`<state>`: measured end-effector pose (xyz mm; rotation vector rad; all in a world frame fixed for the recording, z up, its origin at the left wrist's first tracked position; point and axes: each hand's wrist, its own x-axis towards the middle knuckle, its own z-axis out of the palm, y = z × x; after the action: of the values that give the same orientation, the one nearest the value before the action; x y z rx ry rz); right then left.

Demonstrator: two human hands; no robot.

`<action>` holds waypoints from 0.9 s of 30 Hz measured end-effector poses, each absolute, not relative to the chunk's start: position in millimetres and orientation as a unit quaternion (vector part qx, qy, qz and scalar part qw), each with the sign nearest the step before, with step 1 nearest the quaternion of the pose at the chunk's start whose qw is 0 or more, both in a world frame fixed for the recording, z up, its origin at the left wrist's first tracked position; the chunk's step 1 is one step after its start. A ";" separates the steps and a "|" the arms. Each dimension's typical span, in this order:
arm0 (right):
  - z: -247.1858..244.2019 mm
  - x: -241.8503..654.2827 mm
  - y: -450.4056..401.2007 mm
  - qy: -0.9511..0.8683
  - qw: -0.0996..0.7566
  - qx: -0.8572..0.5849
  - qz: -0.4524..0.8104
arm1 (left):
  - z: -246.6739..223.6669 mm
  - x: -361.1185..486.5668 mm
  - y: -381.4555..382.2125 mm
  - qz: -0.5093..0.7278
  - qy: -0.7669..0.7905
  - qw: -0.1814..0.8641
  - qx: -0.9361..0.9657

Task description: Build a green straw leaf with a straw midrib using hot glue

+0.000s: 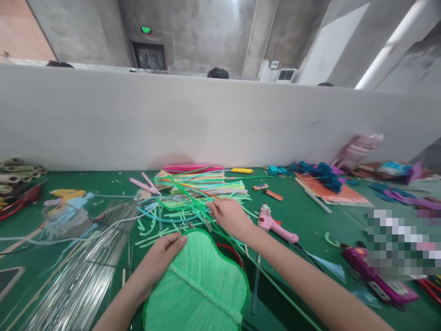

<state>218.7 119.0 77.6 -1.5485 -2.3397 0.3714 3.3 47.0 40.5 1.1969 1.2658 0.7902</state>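
Note:
My left hand [161, 257] holds the upper left edge of a bright green, leaf-like panel [203, 280], thumb on its face. The panel has a darker green rim and a raised fuzzy strip across it. Beyond its top edge, my right hand [229, 216] is closed with fingertips pinched over a pile of coloured pipe cleaners [203, 184]; what they grip, if anything, is too small to tell. Long green stems pass under and beside that hand. A red ring-shaped handle [231, 253] shows partly behind the panel's right side.
A pink glue gun [275, 224] lies right of my right hand. Clear rods [89, 266] and a yellow glue gun [69, 197] are at the left. A purple device [379, 276] sits at the right, and a white partition [193, 119] stands behind the green table [303, 220].

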 end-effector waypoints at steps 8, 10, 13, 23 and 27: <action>49.9 182.5 171.6 -0.790 0.133 -0.570 0.184 | 34.6 4.6 49.2 0.343 0.542 0.592 0.488; 50.9 185.0 178.5 -0.777 0.157 -0.566 0.225 | 35.6 5.4 48.5 0.338 0.542 0.586 0.498; 63.0 195.9 186.8 -0.751 0.223 -0.547 0.295 | 36.8 8.2 46.9 0.326 0.541 0.574 0.521; 131.1 228.5 175.7 -0.602 0.501 -0.409 0.469 | 40.1 2.4 49.9 0.311 0.592 0.399 0.627; 133.3 229.0 143.0 -0.570 0.522 -0.368 0.517 | 38.6 -6.9 49.8 0.321 0.630 0.327 0.627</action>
<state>229.0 143.0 133.3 -0.8822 -1.3646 1.2377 -6.9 49.8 38.6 1.6435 1.6496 0.8420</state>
